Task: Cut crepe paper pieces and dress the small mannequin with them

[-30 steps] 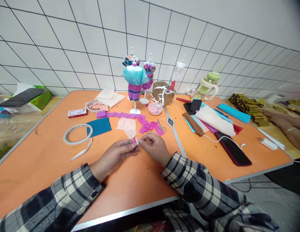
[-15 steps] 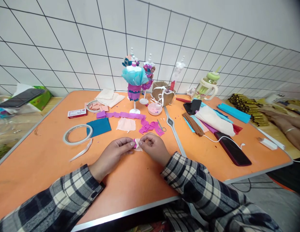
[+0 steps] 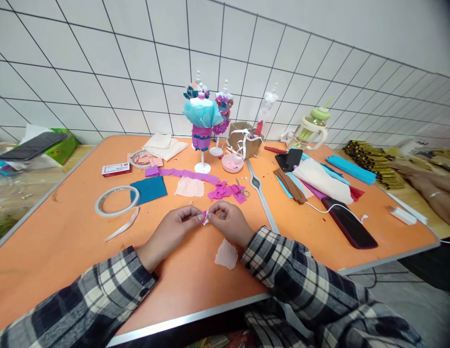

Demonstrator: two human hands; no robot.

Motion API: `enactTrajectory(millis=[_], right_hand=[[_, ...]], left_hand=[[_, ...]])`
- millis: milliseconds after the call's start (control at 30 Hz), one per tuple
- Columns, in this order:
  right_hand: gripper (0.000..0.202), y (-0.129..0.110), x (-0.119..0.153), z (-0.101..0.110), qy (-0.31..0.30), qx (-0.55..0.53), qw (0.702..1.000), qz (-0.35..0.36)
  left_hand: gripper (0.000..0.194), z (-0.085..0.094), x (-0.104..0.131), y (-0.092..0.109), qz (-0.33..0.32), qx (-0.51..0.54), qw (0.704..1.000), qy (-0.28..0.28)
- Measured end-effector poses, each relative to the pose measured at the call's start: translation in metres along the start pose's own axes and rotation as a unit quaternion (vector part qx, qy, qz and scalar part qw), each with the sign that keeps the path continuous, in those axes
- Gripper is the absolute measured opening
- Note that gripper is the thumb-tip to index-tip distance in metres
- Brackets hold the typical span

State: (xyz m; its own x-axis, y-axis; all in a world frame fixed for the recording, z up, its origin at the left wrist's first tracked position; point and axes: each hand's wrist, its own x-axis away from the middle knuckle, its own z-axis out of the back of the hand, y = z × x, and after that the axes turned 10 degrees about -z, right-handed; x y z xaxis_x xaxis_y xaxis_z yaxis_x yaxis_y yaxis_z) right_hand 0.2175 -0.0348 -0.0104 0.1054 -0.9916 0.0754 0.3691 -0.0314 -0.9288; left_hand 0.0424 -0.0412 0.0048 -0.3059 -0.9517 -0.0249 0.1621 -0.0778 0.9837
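Note:
Between my two hands is a small crumpled piece of magenta and pale pink crepe paper [image 3: 205, 218]. My left hand [image 3: 173, 224] pinches its left side, and my right hand [image 3: 230, 220] pinches its right side. A loose pale pink paper piece [image 3: 226, 254] lies flat on the table just below my right hand. Beyond my hands are a pale pink square [image 3: 189, 186], a bunched magenta strip [image 3: 225, 191] and small scissors [image 3: 242, 192], partly over the magenta paper.
Miniature dress forms [image 3: 202, 133] in paper outfits stand at the back beside a pink bowl [image 3: 232, 163]. Tape rolls [image 3: 97, 205] and a blue sheet [image 3: 148, 190] lie left. Right are a phone [image 3: 350, 223], paper rolls and a bottle [image 3: 312, 128]. Another person's arm [image 3: 433, 193] shows at far right.
A pale pink paper piece now lies below my right hand. The piece between my fingers looks smaller and more bunched. Both hands remain almost in place.

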Motion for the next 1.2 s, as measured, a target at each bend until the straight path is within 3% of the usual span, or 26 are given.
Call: enactTrajectory(millis=[100, 200, 233, 300, 333, 433, 533, 633, 667, 733, 800, 867, 933, 967, 1033, 1100, 1200], right_hand=[[0.014, -0.005, 0.006, 0.013, 0.036, 0.045, 0.996, 0.07], [0.02, -0.004, 0.033, 0.032, 0.007, 0.127, 0.964, 0.235], [0.023, 0.0, 0.046, 0.036, -0.033, 0.165, 0.939, 0.299], [0.024, 0.012, 0.072, 0.036, -0.136, 0.292, 0.851, 0.416], [0.023, 0.019, 0.082, 0.033, -0.147, 0.355, 0.821, 0.423], [0.023, 0.034, 0.093, 0.021, -0.177, 0.445, 0.791, 0.38], [0.018, 0.034, 0.064, 0.017, -0.174, 0.452, 0.827, 0.284], [0.021, 0.019, 0.008, 0.031, -0.006, 0.445, 0.887, 0.12], [0.024, 0.012, -0.01, 0.039, 0.057, 0.429, 0.896, 0.103], [0.025, -0.001, -0.033, 0.054, 0.113, 0.403, 0.898, 0.133], [0.024, -0.01, -0.031, 0.064, 0.062, 0.359, 0.915, 0.172], [0.023, -0.012, -0.004, 0.063, -0.079, 0.296, 0.928, 0.214], [0.041, -0.006, 0.032, 0.054, -0.225, 0.281, 0.903, 0.234], [0.036, 0.0, 0.048, 0.049, -0.25, 0.303, 0.888, 0.239], [0.01, 0.013, 0.065, 0.041, -0.274, 0.331, 0.87, 0.243], [0.005, 0.023, 0.057, 0.04, -0.238, 0.333, 0.883, 0.227], [0.01, 0.027, 0.014, 0.042, -0.027, 0.361, 0.912, 0.192]], left_hand=[[0.025, 0.004, -0.001, -0.002, -0.004, 0.014, 0.998, 0.057], [0.027, 0.012, -0.003, -0.003, -0.008, 0.009, 0.996, 0.092], [0.027, 0.013, -0.004, -0.003, -0.008, 0.001, 0.996, 0.092], [0.029, 0.015, -0.005, -0.003, -0.009, -0.015, 0.996, 0.088], [0.029, 0.015, -0.006, -0.002, -0.011, -0.021, 0.996, 0.086], [0.029, 0.014, -0.006, -0.003, -0.018, -0.024, 0.996, 0.082], [0.029, 0.016, -0.007, -0.003, -0.024, -0.018, 0.994, 0.108], [0.03, 0.019, -0.009, -0.003, -0.025, -0.029, 0.992, 0.118], [0.03, 0.019, -0.01, -0.003, -0.023, -0.039, 0.993, 0.11], [0.028, 0.018, -0.012, -0.002, -0.024, -0.065, 0.994, 0.083], [0.024, 0.018, -0.011, -0.002, -0.034, -0.101, 0.993, 0.048], [0.021, 0.02, -0.01, -0.003, -0.045, -0.147, 0.988, 0.017], [0.019, 0.026, -0.01, -0.006, -0.064, -0.204, 0.977, -0.005], [0.018, 0.03, -0.01, -0.008, -0.079, -0.235, 0.969, -0.012], [0.016, 0.037, -0.012, -0.012, -0.109, -0.288, 0.951, -0.017], [0.015, 0.042, -0.015, -0.015, -0.122, -0.318, 0.94, -0.012], [0.015, 0.045, -0.02, -0.016, -0.133, -0.309, 0.942, 0.006]])
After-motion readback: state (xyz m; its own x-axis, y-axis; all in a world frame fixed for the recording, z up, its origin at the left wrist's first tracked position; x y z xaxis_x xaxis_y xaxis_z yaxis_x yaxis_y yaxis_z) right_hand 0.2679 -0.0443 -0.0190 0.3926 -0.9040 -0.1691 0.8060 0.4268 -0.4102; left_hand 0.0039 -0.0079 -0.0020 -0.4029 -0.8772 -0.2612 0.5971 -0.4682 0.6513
